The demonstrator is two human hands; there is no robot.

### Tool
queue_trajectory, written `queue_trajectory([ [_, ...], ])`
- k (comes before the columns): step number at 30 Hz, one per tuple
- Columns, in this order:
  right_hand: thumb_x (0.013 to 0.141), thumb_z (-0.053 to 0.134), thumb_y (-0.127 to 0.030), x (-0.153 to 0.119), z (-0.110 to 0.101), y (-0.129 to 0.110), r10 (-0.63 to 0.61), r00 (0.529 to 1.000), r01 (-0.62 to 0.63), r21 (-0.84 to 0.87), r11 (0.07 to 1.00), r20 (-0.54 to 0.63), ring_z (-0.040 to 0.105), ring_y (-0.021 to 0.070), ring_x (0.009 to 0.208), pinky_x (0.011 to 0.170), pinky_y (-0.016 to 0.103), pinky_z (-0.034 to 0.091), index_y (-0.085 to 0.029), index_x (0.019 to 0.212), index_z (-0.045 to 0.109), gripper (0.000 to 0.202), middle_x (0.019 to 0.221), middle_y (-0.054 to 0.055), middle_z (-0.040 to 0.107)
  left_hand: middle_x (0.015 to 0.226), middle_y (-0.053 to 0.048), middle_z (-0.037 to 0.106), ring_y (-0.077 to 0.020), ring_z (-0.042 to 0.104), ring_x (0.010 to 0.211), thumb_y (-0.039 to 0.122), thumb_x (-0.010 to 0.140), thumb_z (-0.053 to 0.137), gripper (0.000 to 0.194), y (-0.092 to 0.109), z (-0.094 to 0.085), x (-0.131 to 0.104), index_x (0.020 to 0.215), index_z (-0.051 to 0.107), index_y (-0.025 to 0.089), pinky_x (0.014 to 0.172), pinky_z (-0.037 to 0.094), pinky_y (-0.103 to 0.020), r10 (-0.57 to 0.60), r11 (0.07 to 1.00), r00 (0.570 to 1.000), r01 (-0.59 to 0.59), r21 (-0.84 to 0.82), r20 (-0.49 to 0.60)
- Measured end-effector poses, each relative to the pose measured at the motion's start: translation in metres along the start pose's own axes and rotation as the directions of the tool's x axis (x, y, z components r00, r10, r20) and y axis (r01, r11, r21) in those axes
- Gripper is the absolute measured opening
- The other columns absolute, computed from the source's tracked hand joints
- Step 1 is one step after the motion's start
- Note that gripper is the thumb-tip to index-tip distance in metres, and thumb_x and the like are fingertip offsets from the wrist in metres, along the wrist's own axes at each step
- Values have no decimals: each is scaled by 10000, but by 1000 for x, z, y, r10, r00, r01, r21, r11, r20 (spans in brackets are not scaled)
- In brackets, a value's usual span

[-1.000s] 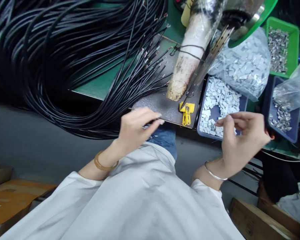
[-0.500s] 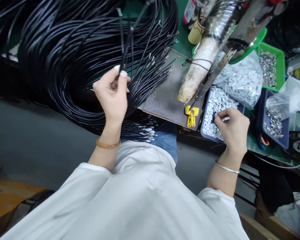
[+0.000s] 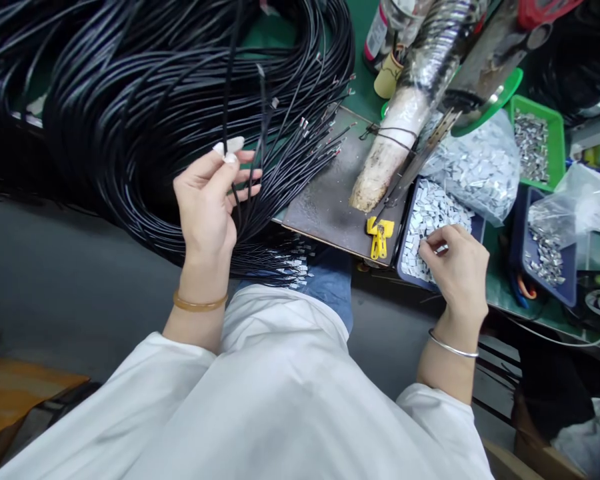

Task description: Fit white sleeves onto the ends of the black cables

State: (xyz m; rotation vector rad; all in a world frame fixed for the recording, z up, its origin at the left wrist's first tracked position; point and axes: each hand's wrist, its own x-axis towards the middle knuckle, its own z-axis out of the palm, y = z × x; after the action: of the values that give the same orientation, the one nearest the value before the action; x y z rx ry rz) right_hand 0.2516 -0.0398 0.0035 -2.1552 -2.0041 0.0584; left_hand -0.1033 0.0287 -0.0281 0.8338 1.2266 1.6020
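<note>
My left hand (image 3: pixel 207 200) pinches a black cable (image 3: pixel 226 93) between thumb and forefinger, with its other fingers spread. Both pinching fingertips look white, as if covered. Behind it lies a big bundle of black cables (image 3: pixel 145 120), many with bared wire ends. My right hand (image 3: pixel 457 270) hovers at the near right corner of a blue tray (image 3: pixel 405 267) filled with small white pieces (image 3: pixel 433 207). Its thumb and forefinger are pressed together, and whatever they hold is too small to make out.
A brown board (image 3: pixel 320 200) carries a yellow-handled cutter (image 3: pixel 379 237) beneath a white-wrapped duct (image 3: pixel 390 150). To the right are a plastic bag of pale pieces (image 3: pixel 480 163), a green tray (image 3: pixel 557 133) and another blue tray (image 3: pixel 570 283), both holding metal bits.
My left hand has shifted slightly left and down, its outer fingers now spread while the pinch stays on a cable. My right hand has moved a little left and down at the tray.
</note>
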Motion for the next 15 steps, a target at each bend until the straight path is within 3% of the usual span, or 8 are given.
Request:
queue_trajectory([
  [5, 737, 594, -211, 0, 6, 6, -3, 998, 10, 111, 994, -62, 513, 130, 634, 679, 294, 399, -229, 668, 488, 128, 728, -35, 535, 859, 77, 754, -43, 575, 601, 367, 838, 808, 155, 18, 6, -1, 881, 753, 229, 498, 457, -197, 361, 933, 933, -361, -3, 0],
  [7, 743, 595, -208, 0, 7, 6, -7, 999, 13, 127, 992, -52, 509, 129, 632, 670, 293, 397, -230, 675, 502, 117, 732, -40, 547, 849, 51, 758, -29, 460, 480, 320, 851, 797, 99, 36, 15, -10, 899, 783, 235, 398, 322, -220, 359, 933, 900, -354, -65, 248],
  [8, 747, 594, -207, 0, 7, 6, -6, 999, 12, 125, 992, -53, 507, 130, 632, 665, 295, 393, -230, 674, 504, 118, 733, -40, 551, 776, 24, 747, -54, 493, 495, 286, 862, 783, 77, 43, 21, -16, 917, 803, 235, 407, 322, -232, 262, 961, 836, -272, -50, 482],
  [9, 749, 593, -201, 0, 8, 6, -3, 998, 10, 120, 993, -61, 505, 132, 633, 662, 297, 388, -230, 669, 503, 123, 730, -39, 552, 714, -4, 731, -84, 533, 521, 258, 847, 792, 61, 49, 27, -23, 890, 816, 223, 426, 352, -242, 130, 983, 709, -181, 0, 693],
  [11, 749, 598, -181, -2, 8, 3, 3, 994, 11, 130, 991, -107, 501, 133, 634, 660, 301, 386, -228, 655, 495, 147, 709, -41, 548, 666, -48, 720, -126, 573, 530, 234, 808, 808, 67, 49, 41, -37, 860, 825, 195, 457, 408, -262, -137, 990, 276, 11, 139, 951],
  [12, 750, 605, -170, -4, 8, 0, 9, 988, 14, 150, 989, -151, 497, 131, 630, 658, 302, 389, -228, 652, 494, 159, 695, -44, 544, 634, -53, 705, -127, 573, 521, 228, 802, 802, 64, 43, 47, -44, 841, 820, 181, 467, 419, -258, -219, 972, 120, 107, 207, 968],
  [13, 753, 614, -161, -7, 7, -4, 21, 977, 18, 183, 983, -212, 496, 128, 628, 651, 301, 396, -228, 654, 499, 166, 689, -45, 546, 602, -48, 687, -118, 565, 505, 226, 806, 785, 73, 34, 53, -52, 838, 811, 166, 470, 422, -244, -274, 941, 38, 215, 260, 961],
  [15, 771, 645, -168, -14, 5, -15, 87, 936, 19, 294, 956, -341, 513, 125, 628, 620, 296, 419, -229, 671, 526, 168, 704, -42, 571, 573, -28, 659, -82, 510, 457, 257, 802, 773, 112, 11, 62, -67, 818, 779, 146, 445, 373, -209, -363, 855, 121, 437, 279, 924],
])
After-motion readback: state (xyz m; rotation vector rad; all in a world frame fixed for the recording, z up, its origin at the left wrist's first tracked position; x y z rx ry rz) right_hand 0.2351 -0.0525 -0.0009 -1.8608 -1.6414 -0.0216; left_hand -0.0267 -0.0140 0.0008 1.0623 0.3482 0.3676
